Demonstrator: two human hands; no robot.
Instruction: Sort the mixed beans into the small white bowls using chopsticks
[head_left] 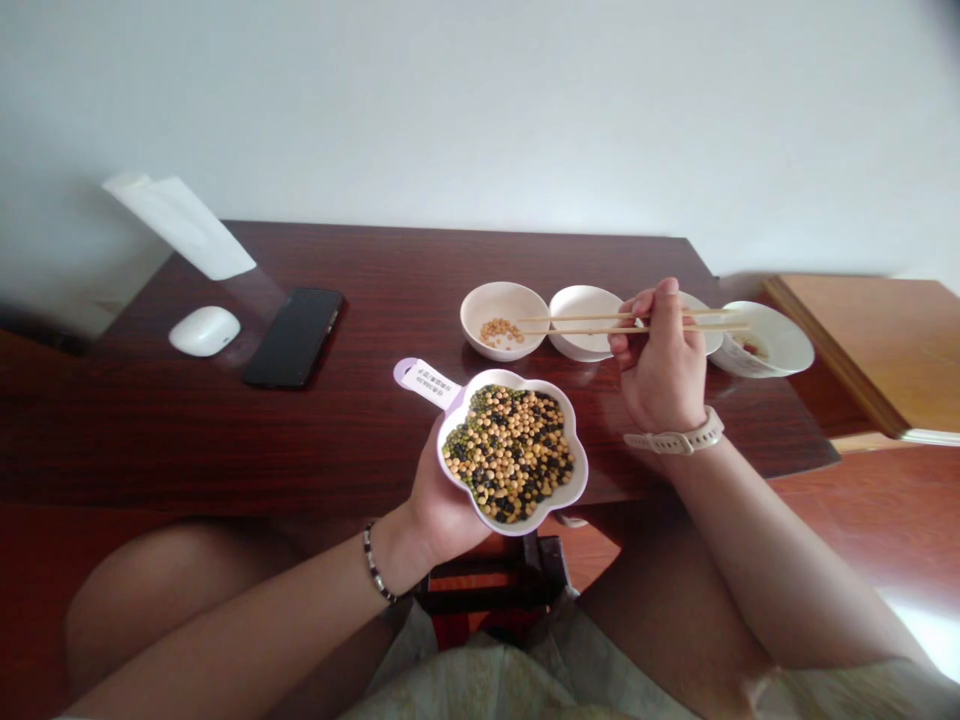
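Note:
My left hand (448,500) holds up a flower-shaped bowl (581,478) from below, at the table's near edge. Mixed beans (517,450), yellow, black and green, fill it, and a labelled tab sticks out at its upper left. Held in my closed right hand (664,365) is a pair of chopsticks (577,325), pointing left. Their tips reach the first white bowl (504,292), where some yellow beans (501,333) lie; I cannot tell whether the tips grip a bean. Under the chopsticks stands a second white bowl (585,350). A third white bowl (694,305) is partly hidden behind my right hand.
At the right end of the row, a larger bowl (787,345) has something dark reddish inside. A black phone (294,338), a white rounded case (205,331) and a white paper packet (184,225) are on the left of the dark table (360,270). A wooden cabinet (877,340) stands right.

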